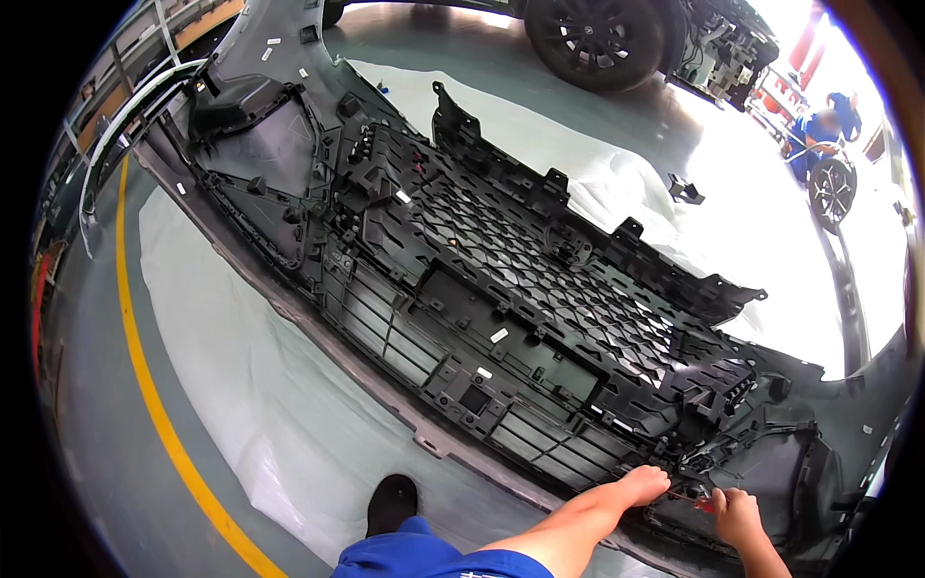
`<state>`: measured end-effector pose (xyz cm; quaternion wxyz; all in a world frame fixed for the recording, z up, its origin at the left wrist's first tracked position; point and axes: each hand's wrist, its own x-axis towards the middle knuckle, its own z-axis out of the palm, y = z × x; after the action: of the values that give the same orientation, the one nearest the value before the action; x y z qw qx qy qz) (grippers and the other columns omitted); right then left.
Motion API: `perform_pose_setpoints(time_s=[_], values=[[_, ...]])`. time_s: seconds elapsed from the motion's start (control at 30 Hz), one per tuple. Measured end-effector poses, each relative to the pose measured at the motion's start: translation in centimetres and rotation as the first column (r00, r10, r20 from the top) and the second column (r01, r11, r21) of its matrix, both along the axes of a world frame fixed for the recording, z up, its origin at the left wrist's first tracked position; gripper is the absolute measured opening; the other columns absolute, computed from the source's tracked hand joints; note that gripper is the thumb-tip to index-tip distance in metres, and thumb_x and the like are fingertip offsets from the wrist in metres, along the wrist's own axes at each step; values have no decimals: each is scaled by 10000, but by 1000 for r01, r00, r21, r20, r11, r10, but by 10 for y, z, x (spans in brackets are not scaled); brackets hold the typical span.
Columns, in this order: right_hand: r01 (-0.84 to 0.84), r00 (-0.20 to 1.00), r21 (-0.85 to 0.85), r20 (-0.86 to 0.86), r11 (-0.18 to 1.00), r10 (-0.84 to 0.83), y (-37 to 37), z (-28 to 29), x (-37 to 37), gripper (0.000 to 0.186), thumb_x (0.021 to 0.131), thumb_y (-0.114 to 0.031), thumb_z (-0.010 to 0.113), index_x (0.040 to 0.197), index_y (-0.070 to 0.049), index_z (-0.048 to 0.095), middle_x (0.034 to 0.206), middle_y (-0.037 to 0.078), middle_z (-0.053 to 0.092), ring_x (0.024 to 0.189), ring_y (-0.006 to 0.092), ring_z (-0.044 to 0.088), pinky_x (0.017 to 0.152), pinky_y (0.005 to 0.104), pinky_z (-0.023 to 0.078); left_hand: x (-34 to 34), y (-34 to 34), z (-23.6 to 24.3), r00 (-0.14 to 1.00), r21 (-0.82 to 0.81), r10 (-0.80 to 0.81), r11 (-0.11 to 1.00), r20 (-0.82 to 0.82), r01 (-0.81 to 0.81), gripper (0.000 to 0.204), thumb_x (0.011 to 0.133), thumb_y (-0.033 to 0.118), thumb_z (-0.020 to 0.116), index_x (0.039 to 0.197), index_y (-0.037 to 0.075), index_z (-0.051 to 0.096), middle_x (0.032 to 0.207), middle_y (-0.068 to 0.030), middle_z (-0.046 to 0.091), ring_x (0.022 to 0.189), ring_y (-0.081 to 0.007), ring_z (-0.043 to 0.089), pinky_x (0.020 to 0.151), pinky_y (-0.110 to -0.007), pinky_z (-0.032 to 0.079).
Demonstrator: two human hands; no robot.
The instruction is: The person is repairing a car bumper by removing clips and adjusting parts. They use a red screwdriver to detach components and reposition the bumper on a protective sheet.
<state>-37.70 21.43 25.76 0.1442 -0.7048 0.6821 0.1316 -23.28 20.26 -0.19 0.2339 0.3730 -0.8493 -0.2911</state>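
A large black front bumper (231,144) lies back side up across a white sheet, with a honeycomb grille (540,284) in its middle and slatted openings along the near edge. At the bumper's lower right, my left hand (644,486) is closed against the frame beside the slats; whatever its fingertips hold is hidden. Just to its right, my right hand (734,518) grips a red-handled tool (705,504), whose thin shaft points toward my left hand.
Yellow floor line (145,371) and shelving (135,39) at left. A dark car (593,39) stands beyond the bumper, near a loose black bracket (684,188). Two people in blue (805,140) work by a wheel (831,193) at upper right. My shoe (390,506) is below the bumper.
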Motion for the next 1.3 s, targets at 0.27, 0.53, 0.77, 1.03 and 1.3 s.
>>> perform_pose_setpoints(time_s=[0.27, 0.53, 0.77, 1.03, 1.3], values=[[-523, 850, -69, -115, 849, 514, 24, 52, 67, 174, 922, -251, 718, 1009, -106, 760, 901, 122, 644, 877, 393, 681, 732, 489, 537, 1, -1, -1, 1000, 14, -3, 1000, 18, 2, 130, 851, 89, 674, 969, 61, 720, 1057, -116, 718, 1062, -302, 697, 908, -416, 576], [-515, 845, -237, 19, 824, 534, 26, 38, 48, 110, 956, -137, 653, 988, -58, 722, 850, 169, 653, 772, 444, 659, 686, 547, 500, -6, -2, -7, 999, 1, -12, 1000, 40, 12, 133, 852, 92, 669, 975, 64, 714, 1057, -116, 717, 1052, -298, 698, 905, -414, 575], [-174, 985, -231, -50, 957, 167, 37, 17, 29, 110, 889, -142, 719, 984, -87, 721, 828, 132, 603, 786, 390, 628, 720, 474, 511, -5, 1, -11, 1000, -46, 5, 999, 11, -4, 122, 855, 97, 661, 964, 67, 705, 1035, -118, 718, 1026, -299, 705, 882, -418, 581], [-231, 972, -205, -17, 951, 233, 36, 34, 34, 271, 927, -225, 719, 1170, -104, 710, 870, 164, 684, 784, 414, 680, 716, 490, 546, 0, 3, -3, 1000, -21, 11, 1000, 9, -11, 116, 847, 100, 654, 932, 60, 722, 1018, -139, 739, 1013, -320, 721, 876, -439, 591], [-421, 875, -315, 105, 851, 472, 20, 28, 22, 219, 931, -146, 710, 1149, -146, 722, 1045, 131, 628, 1004, 346, 628, 840, 429, 545, 17, -15, 14, 999, -2, -11, 1000, 42, 11, 144, 906, 149, 616, 924, 37, 706, 991, -182, 724, 985, -381, 703, 874, -488, 588]])
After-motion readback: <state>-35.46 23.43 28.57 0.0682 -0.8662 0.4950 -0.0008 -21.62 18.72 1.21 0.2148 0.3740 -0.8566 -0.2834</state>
